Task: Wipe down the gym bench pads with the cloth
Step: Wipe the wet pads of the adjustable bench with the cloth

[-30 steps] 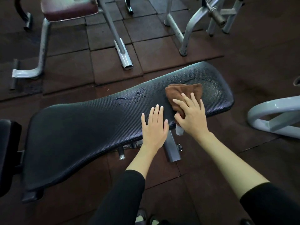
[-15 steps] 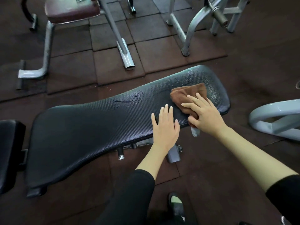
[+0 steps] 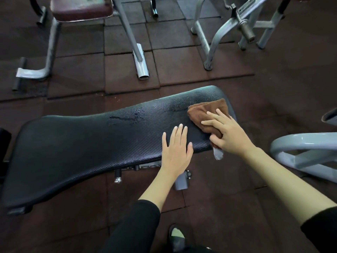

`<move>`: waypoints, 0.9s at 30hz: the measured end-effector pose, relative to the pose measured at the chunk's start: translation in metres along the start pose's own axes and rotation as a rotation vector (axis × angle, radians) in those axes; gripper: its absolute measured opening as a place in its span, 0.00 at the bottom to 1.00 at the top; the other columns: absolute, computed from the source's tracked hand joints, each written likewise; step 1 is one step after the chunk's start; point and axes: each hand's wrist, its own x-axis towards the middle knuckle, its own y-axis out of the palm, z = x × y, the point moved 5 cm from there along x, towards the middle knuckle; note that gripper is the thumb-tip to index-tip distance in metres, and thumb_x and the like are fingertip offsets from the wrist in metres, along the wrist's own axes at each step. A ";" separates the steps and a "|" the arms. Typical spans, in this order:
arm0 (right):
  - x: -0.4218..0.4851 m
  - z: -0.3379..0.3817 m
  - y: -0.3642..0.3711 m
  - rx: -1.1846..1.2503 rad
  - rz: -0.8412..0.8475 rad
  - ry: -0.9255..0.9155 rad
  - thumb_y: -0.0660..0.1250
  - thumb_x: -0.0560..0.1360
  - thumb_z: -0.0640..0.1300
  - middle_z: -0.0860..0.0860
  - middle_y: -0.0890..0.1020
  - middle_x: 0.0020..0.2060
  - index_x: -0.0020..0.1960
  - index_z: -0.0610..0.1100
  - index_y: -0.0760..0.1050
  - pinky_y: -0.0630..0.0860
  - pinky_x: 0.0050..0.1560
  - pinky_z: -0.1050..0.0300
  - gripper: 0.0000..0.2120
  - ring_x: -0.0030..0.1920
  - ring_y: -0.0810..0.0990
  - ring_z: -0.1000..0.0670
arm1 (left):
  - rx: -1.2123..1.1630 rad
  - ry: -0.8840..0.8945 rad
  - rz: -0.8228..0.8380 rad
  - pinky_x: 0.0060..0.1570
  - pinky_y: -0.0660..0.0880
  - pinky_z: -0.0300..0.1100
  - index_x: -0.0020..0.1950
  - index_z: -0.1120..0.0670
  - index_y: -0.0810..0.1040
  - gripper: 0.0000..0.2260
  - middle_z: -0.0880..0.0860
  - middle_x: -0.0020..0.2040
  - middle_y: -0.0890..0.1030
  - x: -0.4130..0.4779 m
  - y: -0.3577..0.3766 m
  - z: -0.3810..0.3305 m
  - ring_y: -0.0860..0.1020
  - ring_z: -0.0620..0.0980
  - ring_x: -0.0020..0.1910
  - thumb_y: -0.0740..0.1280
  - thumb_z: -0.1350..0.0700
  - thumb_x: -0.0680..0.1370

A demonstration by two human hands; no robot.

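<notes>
Your right hand [image 3: 228,134] lies on the brown cloth [image 3: 206,111] with its fingers straight and spread, pressing the cloth down onto the black bench pad [image 3: 82,152]. Your palm covers the near part of the cloth, so you cannot tell whether the thumb hooks round it. The cloth sits bunched at the right end of the pad, close to the rounded tip, with its far corner reaching towards the far edge. A pale grey scrap [image 3: 218,154] hangs from under your palm, past the near edge of the pad; whether it belongs to the cloth is not clear.

Your left hand [image 3: 176,150] rests flat on the pad just beside the cloth, to its left. Its fingers are straight and close together, the thumb is out to the side, and it holds nothing. Its heel sits at the near edge of the pad.

The pad runs left to right and widens towards its left end. A wet streak with droplets [image 3: 127,117] shows near the middle, towards the far edge, well apart from both hands. A metal post [image 3: 180,182] shows beneath the pad, below your left wrist.

Beyond the pad a maroon seat [image 3: 80,8] stands on a grey frame, on a floor of dark rubber tiles [image 3: 127,70]. A grey curved tube [image 3: 300,143] lies at the right
</notes>
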 end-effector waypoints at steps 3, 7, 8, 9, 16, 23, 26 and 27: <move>0.012 -0.017 -0.009 0.069 0.017 0.085 0.61 0.68 0.48 0.50 0.69 0.70 0.63 0.50 0.75 0.63 0.68 0.42 0.23 0.74 0.59 0.42 | 0.012 0.014 -0.001 0.69 0.61 0.58 0.73 0.57 0.66 0.24 0.54 0.72 0.68 0.001 -0.002 0.001 0.65 0.52 0.71 0.52 0.48 0.79; 0.019 -0.022 -0.013 0.081 0.040 0.109 0.64 0.68 0.44 0.50 0.68 0.71 0.63 0.51 0.74 0.62 0.68 0.41 0.22 0.75 0.58 0.40 | 0.009 0.041 0.000 0.69 0.61 0.58 0.72 0.57 0.67 0.24 0.54 0.72 0.68 0.006 -0.003 0.003 0.66 0.52 0.71 0.53 0.48 0.79; 0.015 -0.020 -0.013 0.063 0.047 0.073 0.63 0.68 0.44 0.49 0.69 0.71 0.63 0.50 0.75 0.62 0.68 0.42 0.23 0.74 0.59 0.40 | 0.007 0.046 -0.002 0.69 0.61 0.58 0.72 0.56 0.67 0.24 0.54 0.72 0.68 0.008 -0.003 0.002 0.66 0.52 0.71 0.54 0.48 0.79; 0.010 -0.017 -0.012 0.044 0.068 0.020 0.63 0.67 0.45 0.49 0.69 0.70 0.62 0.50 0.75 0.61 0.68 0.45 0.23 0.74 0.59 0.40 | 0.004 0.050 -0.006 0.69 0.61 0.58 0.72 0.56 0.66 0.24 0.54 0.72 0.68 0.009 -0.004 0.002 0.65 0.52 0.71 0.54 0.47 0.79; 0.021 -0.028 -0.012 0.084 0.308 -0.174 0.64 0.68 0.42 0.51 0.68 0.71 0.63 0.49 0.74 0.54 0.72 0.50 0.23 0.75 0.56 0.46 | 0.010 0.046 -0.015 0.69 0.60 0.59 0.72 0.56 0.66 0.24 0.54 0.73 0.67 0.028 -0.003 0.003 0.64 0.52 0.72 0.54 0.47 0.79; 0.115 -0.043 -0.017 0.156 0.175 -0.001 0.67 0.69 0.37 0.47 0.71 0.69 0.62 0.48 0.75 0.57 0.73 0.45 0.22 0.74 0.60 0.44 | -0.017 -0.001 0.043 0.70 0.58 0.58 0.74 0.54 0.63 0.26 0.53 0.74 0.64 0.035 0.002 0.005 0.61 0.51 0.73 0.54 0.46 0.78; 0.128 -0.025 -0.021 0.150 0.110 0.029 0.62 0.69 0.46 0.51 0.73 0.67 0.62 0.51 0.74 0.61 0.70 0.38 0.21 0.73 0.63 0.45 | -0.020 -0.003 0.052 0.71 0.57 0.58 0.74 0.53 0.63 0.26 0.53 0.75 0.63 0.035 0.002 0.006 0.61 0.51 0.74 0.54 0.46 0.78; 0.129 -0.021 -0.020 0.113 0.095 0.012 0.60 0.68 0.49 0.51 0.73 0.67 0.62 0.52 0.74 0.63 0.68 0.37 0.22 0.73 0.64 0.45 | -0.023 -0.003 0.056 0.70 0.58 0.58 0.75 0.53 0.63 0.26 0.53 0.75 0.63 0.034 0.002 0.006 0.60 0.51 0.74 0.54 0.46 0.78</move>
